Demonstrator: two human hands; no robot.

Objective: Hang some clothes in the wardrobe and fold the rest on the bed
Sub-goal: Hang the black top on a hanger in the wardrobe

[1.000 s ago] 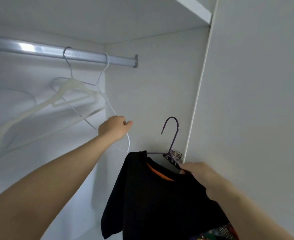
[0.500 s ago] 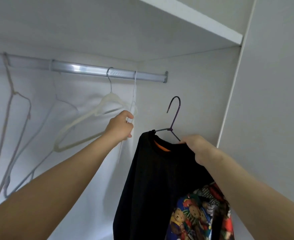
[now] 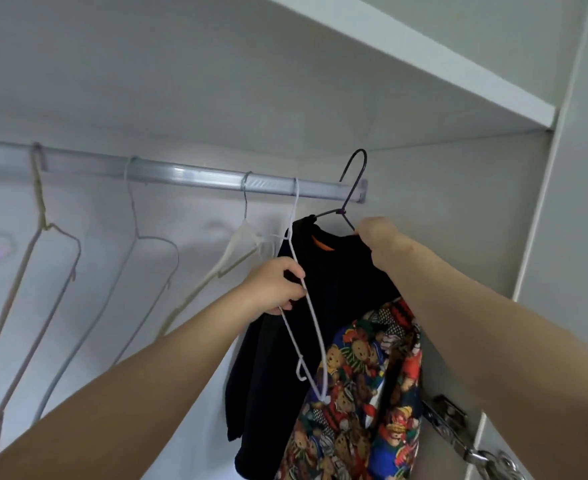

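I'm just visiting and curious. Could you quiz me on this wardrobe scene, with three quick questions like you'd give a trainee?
1. True or false: the left hand grips a white wire hanger.
2. The garment on the dark hanger that the right hand holds is: A black, B white, C yellow.
3. What toy animals are printed on the colourful fabric?
Key: 1 true; 2 A; 3 teddy bears.

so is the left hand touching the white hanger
Touching. The head view shows the left hand gripping the white hanger, fingers curled round its wire.
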